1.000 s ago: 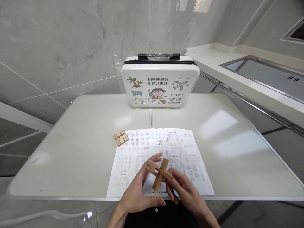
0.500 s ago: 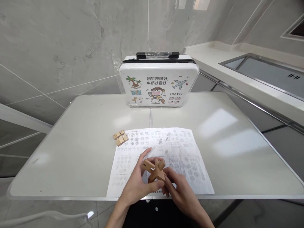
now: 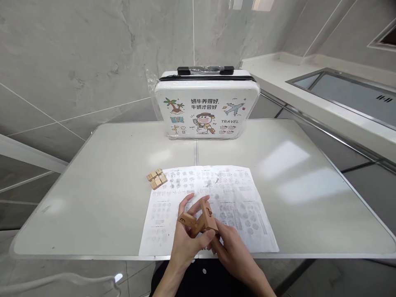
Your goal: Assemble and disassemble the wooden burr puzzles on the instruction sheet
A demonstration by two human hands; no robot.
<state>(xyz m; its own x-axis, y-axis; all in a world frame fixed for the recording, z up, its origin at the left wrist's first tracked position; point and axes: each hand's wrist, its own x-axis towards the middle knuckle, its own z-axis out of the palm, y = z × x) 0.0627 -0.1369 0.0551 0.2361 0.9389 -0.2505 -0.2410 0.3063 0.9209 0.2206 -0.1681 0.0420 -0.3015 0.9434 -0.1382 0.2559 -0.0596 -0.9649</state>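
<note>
Both hands (image 3: 187,246) (image 3: 232,246) close together, apparently palms-inward

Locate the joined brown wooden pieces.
Low centre in the head view, the joined brown wooden pieces are held between left hand and right hand over the white printed paper.

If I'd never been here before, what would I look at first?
Probably the big white case with cartoon pictures, standing near the far edge of the table. Next, the joined wooden pieces held by the left hand and right hand, above the printed paper. Small wooden blocks sit at its far-left corner.
</note>
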